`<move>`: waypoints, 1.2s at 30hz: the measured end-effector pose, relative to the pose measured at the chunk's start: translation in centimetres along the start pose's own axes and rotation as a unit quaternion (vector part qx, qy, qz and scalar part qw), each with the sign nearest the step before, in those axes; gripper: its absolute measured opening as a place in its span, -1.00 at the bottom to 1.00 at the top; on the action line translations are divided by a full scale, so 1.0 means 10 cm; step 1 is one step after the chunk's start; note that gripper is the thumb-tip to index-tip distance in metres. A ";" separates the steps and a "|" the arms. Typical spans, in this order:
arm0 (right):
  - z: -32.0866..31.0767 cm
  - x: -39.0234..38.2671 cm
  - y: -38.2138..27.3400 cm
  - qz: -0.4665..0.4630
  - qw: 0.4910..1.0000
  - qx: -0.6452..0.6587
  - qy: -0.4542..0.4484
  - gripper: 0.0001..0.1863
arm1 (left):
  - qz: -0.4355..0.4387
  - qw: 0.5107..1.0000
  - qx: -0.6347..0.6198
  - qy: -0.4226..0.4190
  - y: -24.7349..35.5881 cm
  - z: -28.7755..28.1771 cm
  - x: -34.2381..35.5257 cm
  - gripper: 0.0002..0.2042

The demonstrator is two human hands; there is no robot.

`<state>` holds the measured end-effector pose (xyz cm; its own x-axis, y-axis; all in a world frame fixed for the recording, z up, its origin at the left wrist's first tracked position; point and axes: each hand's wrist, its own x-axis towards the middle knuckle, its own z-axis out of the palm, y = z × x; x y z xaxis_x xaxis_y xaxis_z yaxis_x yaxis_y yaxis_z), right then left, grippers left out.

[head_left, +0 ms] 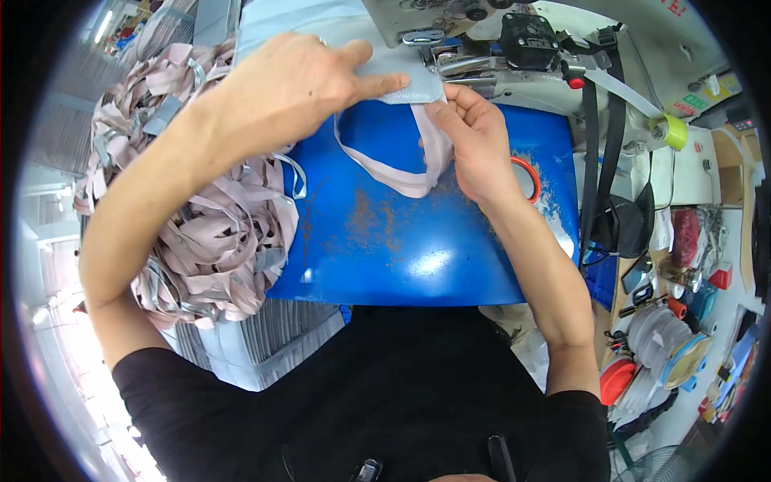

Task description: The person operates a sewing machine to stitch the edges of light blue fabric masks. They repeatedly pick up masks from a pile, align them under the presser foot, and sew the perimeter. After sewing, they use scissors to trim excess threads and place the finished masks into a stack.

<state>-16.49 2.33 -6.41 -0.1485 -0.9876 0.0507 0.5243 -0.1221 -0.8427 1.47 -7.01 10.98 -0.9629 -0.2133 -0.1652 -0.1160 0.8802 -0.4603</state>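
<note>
A light grey-blue fabric panel [401,87] lies under the presser foot [428,53] of a sewing machine. My left hand [309,76] rests over the panel, index finger and thumb stretched out and apart; its other fingers are partly hidden. At the panel's corner, my right hand [475,132] pinches a pale pink strap [434,149] between thumb and fingers. This strap hangs in a loop below the panel, over the blue work table [385,265].
A large heap of pink and silver straps [225,233] sits at the left, beside stacked grey panels [265,341]. An orange-red ring [528,178] lies right of my right wrist. The machine body [642,56] fills the far right; black straps [598,153] hang from it.
</note>
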 end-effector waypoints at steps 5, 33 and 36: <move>0.00 0.02 0.01 -0.007 1.000 -0.022 0.008 -0.71 | 0.013 0.999 0.023 0.021 0.04 -0.06 0.14 -0.46; -0.04 -0.53 0.09 0.007 0.999 -0.042 0.021 -0.65 | -0.201 0.943 -0.194 0.182 1.56 0.59 -0.27 -0.15; -0.05 -0.76 0.02 0.007 0.996 -0.085 0.006 -0.62 | -0.170 0.961 -0.156 0.151 1.44 0.54 -0.45 -0.25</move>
<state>-15.64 9.86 -7.22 -0.1536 -0.9876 0.0333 0.3769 -0.0897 -0.9219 5.50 4.30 0.42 -0.8781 -0.4196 0.2299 -0.4581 0.8760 -0.1507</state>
